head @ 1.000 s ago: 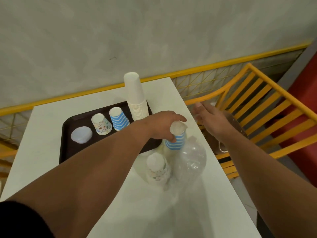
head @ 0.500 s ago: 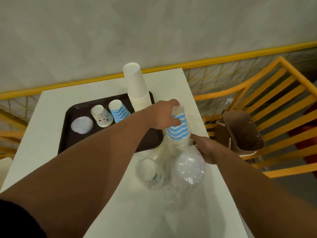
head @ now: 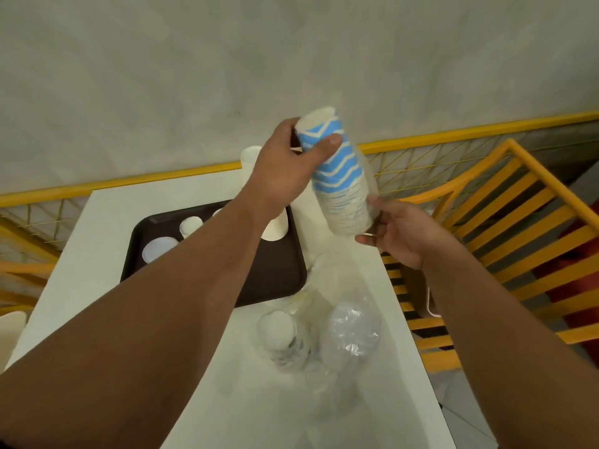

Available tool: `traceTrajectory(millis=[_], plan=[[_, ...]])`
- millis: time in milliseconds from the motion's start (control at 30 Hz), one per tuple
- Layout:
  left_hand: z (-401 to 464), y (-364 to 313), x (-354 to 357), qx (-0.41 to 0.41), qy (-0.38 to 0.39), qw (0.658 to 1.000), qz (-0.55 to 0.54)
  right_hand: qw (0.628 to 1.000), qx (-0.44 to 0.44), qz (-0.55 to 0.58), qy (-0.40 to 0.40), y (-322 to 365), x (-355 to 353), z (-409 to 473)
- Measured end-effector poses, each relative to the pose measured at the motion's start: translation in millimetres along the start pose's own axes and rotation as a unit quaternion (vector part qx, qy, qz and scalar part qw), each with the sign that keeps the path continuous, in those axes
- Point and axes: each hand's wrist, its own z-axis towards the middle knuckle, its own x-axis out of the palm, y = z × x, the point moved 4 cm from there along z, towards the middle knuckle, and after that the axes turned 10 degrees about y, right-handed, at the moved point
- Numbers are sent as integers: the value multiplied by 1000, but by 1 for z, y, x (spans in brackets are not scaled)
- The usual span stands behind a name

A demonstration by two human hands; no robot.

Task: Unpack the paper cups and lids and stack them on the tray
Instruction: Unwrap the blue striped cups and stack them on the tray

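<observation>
My left hand (head: 285, 170) grips the closed end of a stack of blue-and-white striped paper cups (head: 337, 176), held tilted in the air above the table. Clear plastic wrap covers the stack's lower part, and my right hand (head: 398, 231) pinches that wrap at the stack's rim end. On the white table lies a dark brown tray (head: 275, 273) with a white lid (head: 158, 249), a small cup (head: 191, 225) and a tall white cup stack (head: 251, 155), mostly hidden by my left arm. Near me lie a wrapped patterned cup stack (head: 282, 335) and a bag of clear lids (head: 353, 328).
A yellow wooden chair (head: 505, 215) stands right of the table (head: 97, 260). A yellow rail and mesh (head: 129, 183) run along the grey wall behind it. Loose clear plastic lies between the tray and the wrapped packs.
My left hand lifted the striped cup stack off the table and tilted it in the air. My right hand rose with it and took hold of the wrap at its lower end.
</observation>
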Motion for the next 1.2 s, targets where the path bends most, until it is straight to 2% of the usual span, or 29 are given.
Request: traceTrajectory(millis=[67,167,267,333,467,533,600,667,767,833,900,967,1067,1200], plan=[[-18,1,-4,15,11,993,-116,999,-33,14,8,9,31,-6],[-59,11,-10,13,9,980,-200,993,-77,90,24,4,83,-18],[-102,26,-29,5,-3,938,-346,971,-86,201,91,-22,141,-38],[-134,35,-47,4,-13,916,-400,962,-80,229,125,-44,176,-54],[-199,62,-91,-27,-31,913,-406,968,-73,188,146,-86,247,-76],[-223,74,-123,-20,-53,908,-416,981,-64,158,97,-109,274,-81],[-242,85,-160,-11,-91,892,-442,988,-55,145,14,-124,282,-89],[-261,97,-193,-46,-130,875,-464,986,-76,143,-39,-128,279,-100],[-286,107,-223,-89,-144,852,-495,976,-114,154,-101,-132,269,-113],[-297,110,-230,-94,-157,841,-509,985,-90,123,-81,-144,283,-112],[-304,109,-229,-87,-160,843,-507,997,-70,35,7,-156,311,-107],[-309,107,-219,-84,-145,852,-495,992,-89,-57,75,-164,341,-104],[-313,105,-204,-109,-157,854,-484,979,-155,-124,48,-154,350,-106],[-311,104,-204,-114,-244,816,-512,979,-184,85,-8,-132,303,-114]])
